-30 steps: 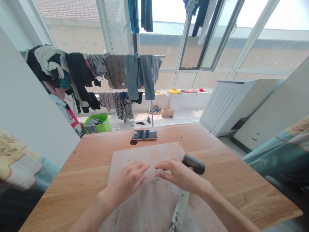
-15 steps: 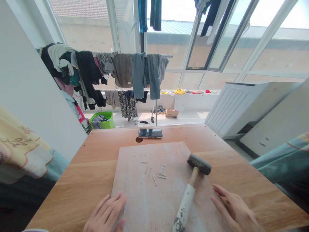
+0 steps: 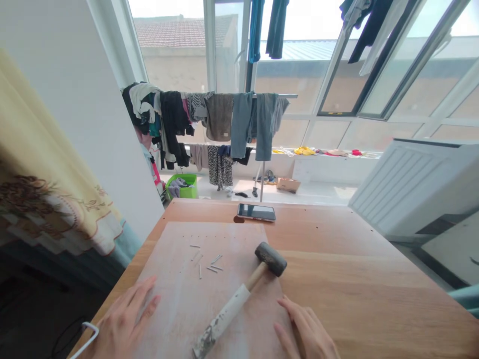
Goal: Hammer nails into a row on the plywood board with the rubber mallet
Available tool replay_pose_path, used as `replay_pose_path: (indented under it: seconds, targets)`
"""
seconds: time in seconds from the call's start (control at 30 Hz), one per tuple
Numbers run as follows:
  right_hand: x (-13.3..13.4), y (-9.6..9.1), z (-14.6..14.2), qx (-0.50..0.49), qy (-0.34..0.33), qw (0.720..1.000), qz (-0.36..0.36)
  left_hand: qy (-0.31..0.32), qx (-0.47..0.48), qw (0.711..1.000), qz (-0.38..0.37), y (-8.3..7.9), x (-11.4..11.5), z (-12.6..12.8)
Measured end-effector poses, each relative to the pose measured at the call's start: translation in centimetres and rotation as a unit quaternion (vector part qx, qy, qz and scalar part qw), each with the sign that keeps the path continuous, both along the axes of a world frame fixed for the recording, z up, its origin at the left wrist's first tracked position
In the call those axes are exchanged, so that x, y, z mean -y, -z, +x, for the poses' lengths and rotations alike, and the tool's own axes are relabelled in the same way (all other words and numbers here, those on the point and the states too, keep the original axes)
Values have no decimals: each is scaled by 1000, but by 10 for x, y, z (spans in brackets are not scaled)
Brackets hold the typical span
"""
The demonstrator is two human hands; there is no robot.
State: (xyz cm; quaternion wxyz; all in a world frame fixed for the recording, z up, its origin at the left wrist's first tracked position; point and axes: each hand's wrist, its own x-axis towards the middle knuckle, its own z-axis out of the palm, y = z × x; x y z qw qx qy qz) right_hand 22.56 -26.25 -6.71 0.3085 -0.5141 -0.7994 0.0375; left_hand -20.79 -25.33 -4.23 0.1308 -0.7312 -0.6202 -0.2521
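Observation:
A pale wooden board point(image 3: 175, 304) lies on a wooden table point(image 3: 355, 294). My left hand point(image 3: 123, 324) rests flat on the board's left edge with fingers spread. At the board's right edge my right hand point(image 3: 307, 334) lies with fingers stretched out. Between them a mallet point(image 3: 239, 299) with a dark head and a worn pale handle lies at a slant on the board. Several loose nails point(image 3: 207, 264) are scattered on the board beyond my hands. Neither hand holds anything.
A phone point(image 3: 256, 212) lies near the table's far edge beside a round hole. Behind stand a rack of hanging clothes point(image 3: 224, 124), a green basket point(image 3: 181, 185) and a white panel point(image 3: 411, 184) at the right. A patterned curtain point(image 3: 45, 189) hangs left. A white wire loop point(image 3: 88, 331) shows at bottom left.
Both hands drew back from the nails toward me and settled at the board's two side edges. The view swung left, so the board and mallet sit left of centre now.

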Motion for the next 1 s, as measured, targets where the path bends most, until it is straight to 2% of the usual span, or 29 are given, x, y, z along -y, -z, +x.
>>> replay_pose_path:
  seconds: [0.13, 0.23, 0.37, 0.5, 0.67, 0.83, 1.0]
  targets:
    - [-12, -9, -40, 38, -70, 997, 21, -98, 48, 993, -39, 1, 2, -42]
    - [-17, -19, -58, 64, -80, 993, 67, -168, 94, 980, -53, -1, -1, -57]
    - [-19, -24, -69, 121, -123, 976, 136, -206, 136, 965, -92, -13, -10, -58]
    - [-19, -25, -66, 137, -130, 973, 135, -228, 166, 954, -105, -29, -14, -45]
    - [-17, -32, -27, 115, -77, 985, 105, -177, 199, 960, -85, -29, -7, -6]
    - [-4, -34, 37, 114, -18, 990, 81, -79, 207, 973, -66, -12, 2, 49]
    - [17, -27, 95, 91, 79, 987, 103, 34, 190, 980, -40, 6, 14, 94]
